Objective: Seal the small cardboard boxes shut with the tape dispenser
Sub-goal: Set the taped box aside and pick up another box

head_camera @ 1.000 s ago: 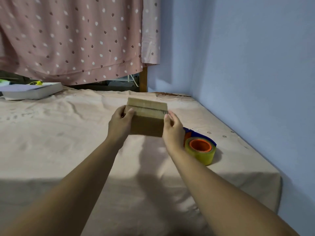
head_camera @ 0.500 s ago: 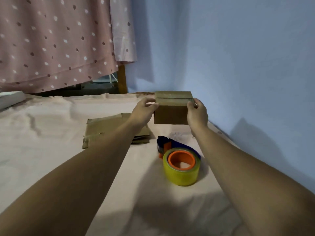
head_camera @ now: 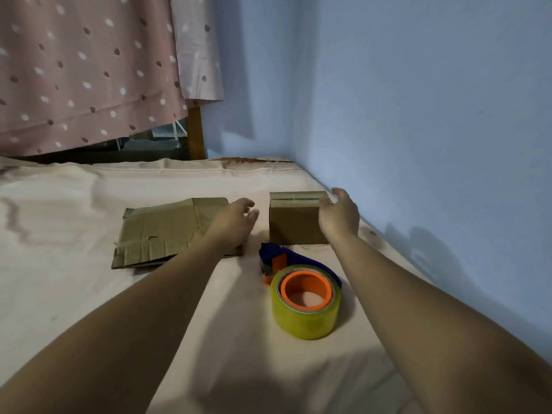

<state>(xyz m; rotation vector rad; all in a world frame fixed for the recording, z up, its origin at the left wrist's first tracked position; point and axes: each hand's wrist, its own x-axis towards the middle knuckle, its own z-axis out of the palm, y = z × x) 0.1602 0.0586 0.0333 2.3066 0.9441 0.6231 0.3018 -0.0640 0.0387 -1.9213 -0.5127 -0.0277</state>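
One taped box (head_camera: 294, 225) (contents hidden) between left hand (head_camera: 236, 219), right hand (head_camera: 340, 215): both slack, empty.

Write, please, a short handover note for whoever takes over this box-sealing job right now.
Left hand: open, holding nothing, above the right edge of the flattened cardboard.
Right hand: open, at the upper right corner of the small box; contact unclear.
The small box stands closed on the sheet near the wall, a tape strip apparently along its top seam. The tape dispenser lies in front of it, untouched.
Done: this box looks sealed.
Left: probably forming and taping the flattened cardboard.
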